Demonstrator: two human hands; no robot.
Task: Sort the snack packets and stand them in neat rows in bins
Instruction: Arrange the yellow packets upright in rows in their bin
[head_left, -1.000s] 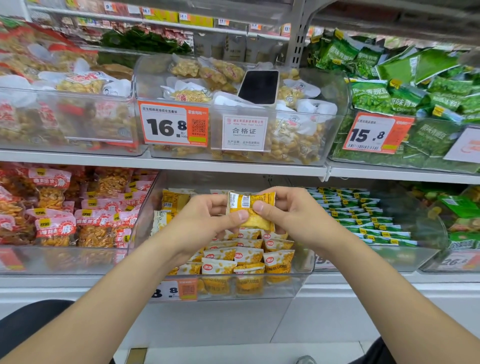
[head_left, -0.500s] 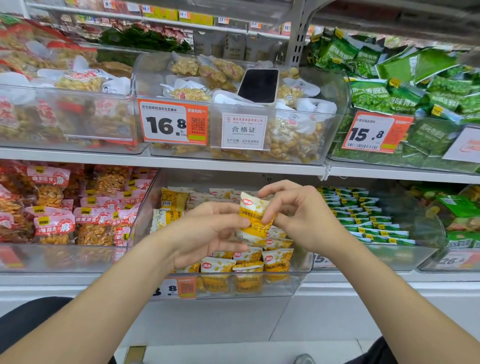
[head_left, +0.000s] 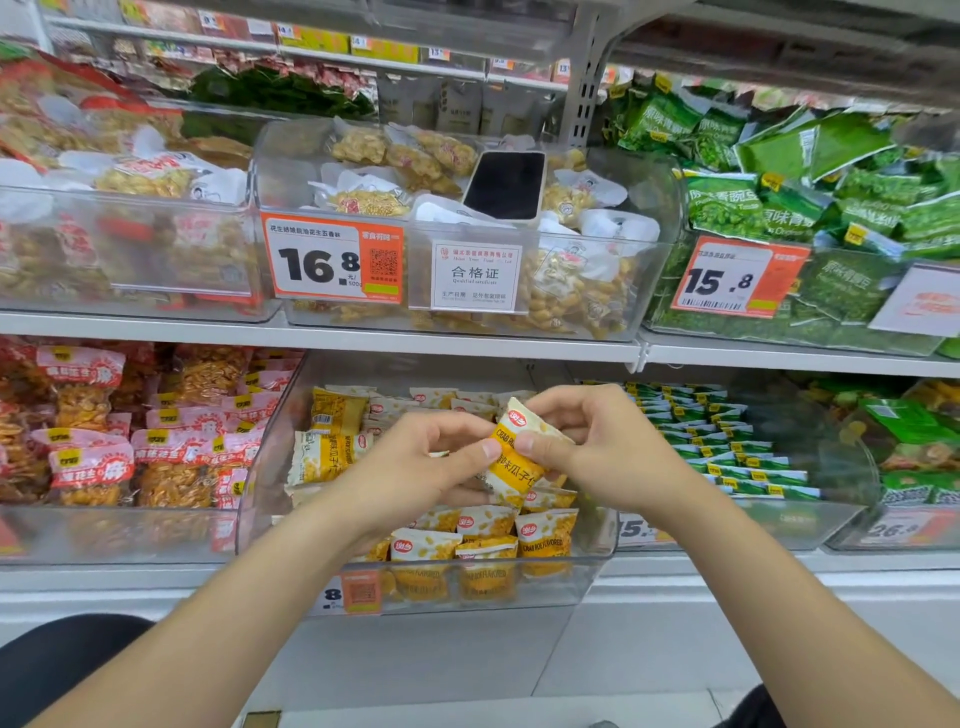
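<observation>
Head view: both hands pinch one yellow-and-white snack packet (head_left: 514, 457), tilted, just above the clear bin (head_left: 597, 530); left hand (head_left: 421, 467) thumb and right hand (head_left: 597, 447) thumb press its front. Matching packets (head_left: 488, 545) stand in rows at the bin's front.

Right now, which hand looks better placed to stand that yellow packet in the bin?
Probably the right hand: it grips the yellow packet from above, over the standing rows; the left hand only pinches its edge.
</observation>
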